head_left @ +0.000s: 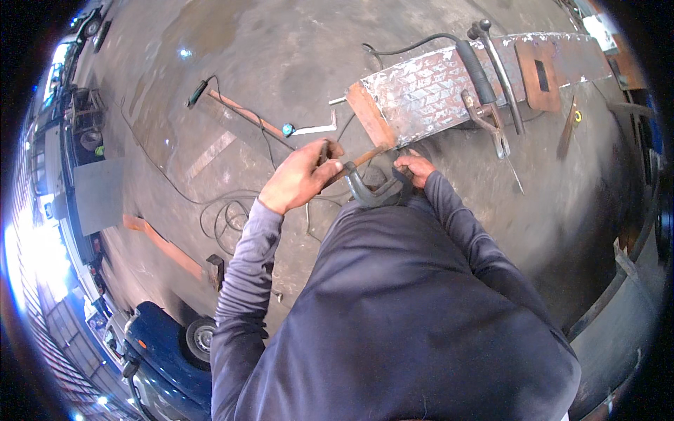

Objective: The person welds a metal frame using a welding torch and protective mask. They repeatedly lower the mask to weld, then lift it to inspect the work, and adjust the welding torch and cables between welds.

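Note:
In front of my body, a dark grey C-clamp [372, 195] sits with its curved frame toward me. A narrow rust-brown metal strip [366, 156] runs from its left jaw to the end of a long tread-patterned steel piece [421, 98]. My left hand [302, 175] is closed on the strip's near end, thumb along it beside the clamp jaw. My right hand [415, 168] has its fingers curled around the clamp's right end; the fingertips are partly hidden. A brown rectangular plate [371, 116] lies across the steel piece's left end, just beyond my hands.
On the steel piece lie a black-handled electrode holder [476, 74], a long metal bar tool [502, 77] and a slotted brown plate [531, 70]. Cables [232, 217] coil on the floor at left, near a rusty bar [246, 116]. A blue vehicle [165, 337] stands lower left.

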A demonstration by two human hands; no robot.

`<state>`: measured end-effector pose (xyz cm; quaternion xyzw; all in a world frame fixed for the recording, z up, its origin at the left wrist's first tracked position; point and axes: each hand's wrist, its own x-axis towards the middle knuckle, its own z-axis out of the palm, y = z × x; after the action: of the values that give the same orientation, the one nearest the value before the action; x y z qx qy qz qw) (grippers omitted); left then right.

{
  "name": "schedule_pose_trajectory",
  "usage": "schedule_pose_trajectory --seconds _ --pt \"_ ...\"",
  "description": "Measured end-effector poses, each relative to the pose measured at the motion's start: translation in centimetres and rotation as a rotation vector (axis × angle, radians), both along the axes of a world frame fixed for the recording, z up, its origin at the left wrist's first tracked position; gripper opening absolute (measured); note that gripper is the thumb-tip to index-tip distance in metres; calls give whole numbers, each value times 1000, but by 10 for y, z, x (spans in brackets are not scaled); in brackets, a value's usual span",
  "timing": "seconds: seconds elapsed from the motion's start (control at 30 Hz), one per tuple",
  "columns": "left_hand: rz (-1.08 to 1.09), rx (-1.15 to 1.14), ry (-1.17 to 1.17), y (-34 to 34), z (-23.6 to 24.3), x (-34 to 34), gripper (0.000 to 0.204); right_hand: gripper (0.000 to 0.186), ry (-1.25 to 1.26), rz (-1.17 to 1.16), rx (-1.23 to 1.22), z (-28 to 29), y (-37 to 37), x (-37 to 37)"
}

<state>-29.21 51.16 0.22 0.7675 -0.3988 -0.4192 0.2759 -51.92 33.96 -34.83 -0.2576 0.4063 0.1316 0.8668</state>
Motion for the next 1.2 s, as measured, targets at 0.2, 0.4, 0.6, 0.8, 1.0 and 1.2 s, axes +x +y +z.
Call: schedule_pose_trajectory --seconds 0.2,0.4,0.6,0.8,1.0,1.2 --pt "135 -99 54 34 -10 -19 21 32 -621 247 -857 -82 4 -22" --pt "-55 -196 -473 20 9 -31 30 36 99 -115 23 21 8 11" --pt "94 54 -514 31 16 -43 21 27 -25 -143 12 28 7 12" --pt "355 345 153 19 38 -49 27 25 -23 -202 101 44 13 15" --pt "639 -9 595 20 7 -63 40 15 -15 -332 97 68 21 19" --pt "693 48 568 8 8 -71 28 20 -59 -334 59 39 28 21"
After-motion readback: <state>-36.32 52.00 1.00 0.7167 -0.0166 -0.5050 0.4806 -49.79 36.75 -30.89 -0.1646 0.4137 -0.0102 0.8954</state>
